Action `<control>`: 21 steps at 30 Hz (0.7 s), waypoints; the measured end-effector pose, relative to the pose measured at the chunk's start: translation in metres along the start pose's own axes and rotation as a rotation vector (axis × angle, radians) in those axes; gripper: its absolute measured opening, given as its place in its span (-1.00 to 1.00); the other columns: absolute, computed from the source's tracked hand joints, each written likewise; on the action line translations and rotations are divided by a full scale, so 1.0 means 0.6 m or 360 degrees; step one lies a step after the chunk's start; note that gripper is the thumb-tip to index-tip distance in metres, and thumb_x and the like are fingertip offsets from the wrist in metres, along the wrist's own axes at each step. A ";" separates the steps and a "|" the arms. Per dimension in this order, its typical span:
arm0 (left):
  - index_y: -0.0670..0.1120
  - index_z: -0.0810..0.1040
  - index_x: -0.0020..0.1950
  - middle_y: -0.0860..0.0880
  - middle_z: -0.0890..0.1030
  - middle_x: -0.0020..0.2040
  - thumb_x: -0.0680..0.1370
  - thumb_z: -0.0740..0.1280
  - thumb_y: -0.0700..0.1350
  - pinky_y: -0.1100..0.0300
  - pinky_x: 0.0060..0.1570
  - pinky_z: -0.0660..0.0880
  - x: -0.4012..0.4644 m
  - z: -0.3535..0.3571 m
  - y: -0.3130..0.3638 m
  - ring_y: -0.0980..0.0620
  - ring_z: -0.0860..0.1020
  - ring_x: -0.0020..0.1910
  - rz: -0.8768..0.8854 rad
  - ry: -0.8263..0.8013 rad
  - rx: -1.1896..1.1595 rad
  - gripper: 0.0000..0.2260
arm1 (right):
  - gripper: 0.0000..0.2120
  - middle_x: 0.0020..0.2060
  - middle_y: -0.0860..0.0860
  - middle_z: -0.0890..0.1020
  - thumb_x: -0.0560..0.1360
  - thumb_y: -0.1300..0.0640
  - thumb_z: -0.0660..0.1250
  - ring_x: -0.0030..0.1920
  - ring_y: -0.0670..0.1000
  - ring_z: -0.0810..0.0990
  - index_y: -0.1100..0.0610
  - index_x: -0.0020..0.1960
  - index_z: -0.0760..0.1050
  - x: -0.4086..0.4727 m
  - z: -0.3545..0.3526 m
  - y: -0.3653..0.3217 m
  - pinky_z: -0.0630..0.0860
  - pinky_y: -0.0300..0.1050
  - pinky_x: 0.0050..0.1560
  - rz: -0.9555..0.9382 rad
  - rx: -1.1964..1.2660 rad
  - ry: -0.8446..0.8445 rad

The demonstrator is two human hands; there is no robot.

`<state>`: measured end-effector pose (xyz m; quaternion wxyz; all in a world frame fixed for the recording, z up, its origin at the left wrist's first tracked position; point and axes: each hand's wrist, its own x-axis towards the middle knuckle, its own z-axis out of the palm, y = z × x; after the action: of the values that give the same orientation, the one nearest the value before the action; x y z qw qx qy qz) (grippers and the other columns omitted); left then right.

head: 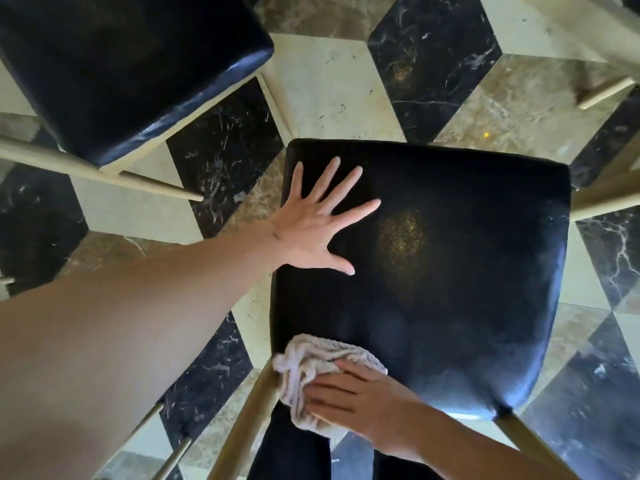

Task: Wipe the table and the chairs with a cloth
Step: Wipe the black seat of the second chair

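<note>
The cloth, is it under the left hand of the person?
No, the cloth lies under the right hand at the near edge of the chair seat, while the left hand rests bare and flat.

chair seat: black leather-look, glossy, scuffed
cloth: pale terry, rough
chair legs: light wood, matt
floor: polished marble-look tiles

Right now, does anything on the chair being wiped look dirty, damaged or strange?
Yes. The black seat has a patch of yellowish specks near its middle, like dust or wear. The cloth under the right hand is at the near edge, away from it. The left hand rests flat on the seat.
</note>
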<state>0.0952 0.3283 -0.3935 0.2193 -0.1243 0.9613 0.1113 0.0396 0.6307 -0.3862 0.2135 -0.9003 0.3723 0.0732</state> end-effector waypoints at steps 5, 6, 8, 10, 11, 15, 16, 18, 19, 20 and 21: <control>0.25 -0.36 0.58 -0.10 -0.45 0.60 0.31 0.14 0.63 -0.53 0.38 -0.28 -0.003 0.012 0.001 -0.27 -0.46 0.54 -0.0047 -0.0007 0.0011 0.07 | -0.46 0.54 -0.16 0.33 0.57 0.02 0.37 0.57 -0.03 0.20 -0.12 0.52 0.35 -0.092 0.005 0.087 -0.14 0.10 0.61 -0.0331 -0.0317 -0.0095; 0.25 -0.36 0.58 -0.10 -0.44 0.60 0.30 0.15 0.63 -0.53 0.37 -0.28 -0.002 0.012 0.000 -0.27 -0.46 0.54 -0.0044 0.0002 0.0010 0.08 | -0.40 0.55 -0.15 0.31 0.54 0.05 0.41 0.58 -0.01 0.16 -0.10 0.54 0.31 -0.108 0.001 0.115 -0.12 0.07 0.61 -0.0339 -0.0307 -0.0060; 0.24 -0.35 0.59 -0.10 -0.43 0.61 0.28 0.11 0.64 -0.55 0.37 -0.25 0.001 0.019 0.002 -0.28 -0.44 0.55 -0.0041 0.0022 0.0016 0.08 | -0.24 0.54 -0.10 0.33 0.43 0.19 0.52 0.57 0.02 0.16 -0.06 0.54 0.29 -0.132 -0.015 0.170 -0.07 0.06 0.60 -0.0279 -0.0195 0.0016; 0.23 -0.35 0.60 -0.11 -0.41 0.61 0.25 0.02 0.66 -0.58 0.38 -0.22 0.001 0.022 0.002 -0.29 -0.43 0.55 -0.0044 0.0032 0.0033 0.08 | -0.14 0.50 -0.02 0.40 0.29 0.36 0.55 0.54 0.06 0.25 0.02 0.51 0.34 -0.139 -0.040 0.231 0.08 0.10 0.57 -0.0082 -0.0057 0.0095; 0.24 -0.36 0.59 -0.11 -0.41 0.61 0.23 -0.02 0.67 -0.58 0.37 -0.22 0.002 0.022 0.002 -0.29 -0.43 0.55 -0.0043 0.0031 0.0034 0.08 | -0.15 0.50 0.02 0.40 0.28 0.42 0.50 0.53 0.08 0.30 0.05 0.51 0.36 -0.141 -0.051 0.260 0.17 0.14 0.55 0.0059 -0.0008 0.0152; 0.26 -0.46 0.53 -0.11 -0.43 0.61 0.22 -0.03 0.68 -0.54 0.34 -0.28 0.004 0.021 0.004 -0.28 -0.45 0.54 -0.0068 0.0010 0.0024 0.07 | -0.30 0.51 0.06 0.39 0.40 0.43 0.30 0.52 0.11 0.33 0.14 0.52 0.37 -0.130 -0.078 0.299 0.22 0.21 0.52 0.0884 0.0089 0.0496; 0.27 -0.48 0.51 -0.11 -0.44 0.60 0.22 -0.02 0.68 -0.53 0.34 -0.29 0.005 0.019 0.005 -0.27 -0.46 0.54 -0.0075 -0.0004 0.0030 0.06 | -0.34 0.50 0.07 0.41 0.42 0.41 0.28 0.52 0.12 0.33 0.15 0.52 0.38 -0.115 -0.076 0.284 0.19 0.20 0.53 0.1086 0.0149 0.0617; 0.27 -0.51 0.49 -0.10 -0.46 0.59 0.23 0.00 0.68 -0.53 0.34 -0.30 0.005 0.015 0.007 -0.26 -0.48 0.53 -0.0092 -0.0033 0.0041 0.06 | -0.38 0.49 0.05 0.42 0.47 0.38 0.26 0.54 0.10 0.30 0.13 0.51 0.38 -0.072 -0.068 0.232 0.15 0.20 0.54 0.1425 0.0345 0.0833; 0.28 -0.51 0.48 -0.09 -0.47 0.59 0.23 0.01 0.68 -0.53 0.35 -0.30 0.005 0.014 0.007 -0.26 -0.49 0.53 -0.0100 -0.0046 0.0039 0.06 | -0.38 0.50 0.05 0.42 0.47 0.37 0.27 0.54 0.10 0.29 0.12 0.51 0.38 -0.050 -0.063 0.201 0.14 0.19 0.54 0.1551 0.0432 0.0891; 0.29 -0.52 0.48 -0.09 -0.48 0.58 0.24 0.03 0.67 -0.53 0.36 -0.29 0.004 0.013 0.007 -0.25 -0.50 0.52 -0.0112 -0.0063 0.0033 0.06 | -0.36 0.49 0.05 0.43 0.44 0.38 0.30 0.53 0.11 0.30 0.11 0.51 0.40 -0.032 -0.058 0.169 0.14 0.16 0.53 0.1614 0.0483 0.0909; 0.29 -0.52 0.48 -0.08 -0.50 0.57 0.25 0.04 0.67 -0.54 0.37 -0.28 0.002 0.011 0.007 -0.25 -0.51 0.52 -0.0123 -0.0083 0.0036 0.06 | -0.35 0.47 0.06 0.45 0.41 0.38 0.32 0.52 0.12 0.32 0.11 0.49 0.42 -0.020 -0.050 0.138 0.12 0.12 0.52 0.1586 0.0507 0.0892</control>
<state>0.0956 0.3337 -0.3992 0.2498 -0.1559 0.9509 0.0950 -0.0280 0.5731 -0.3828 0.1794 -0.5587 0.7987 -0.1328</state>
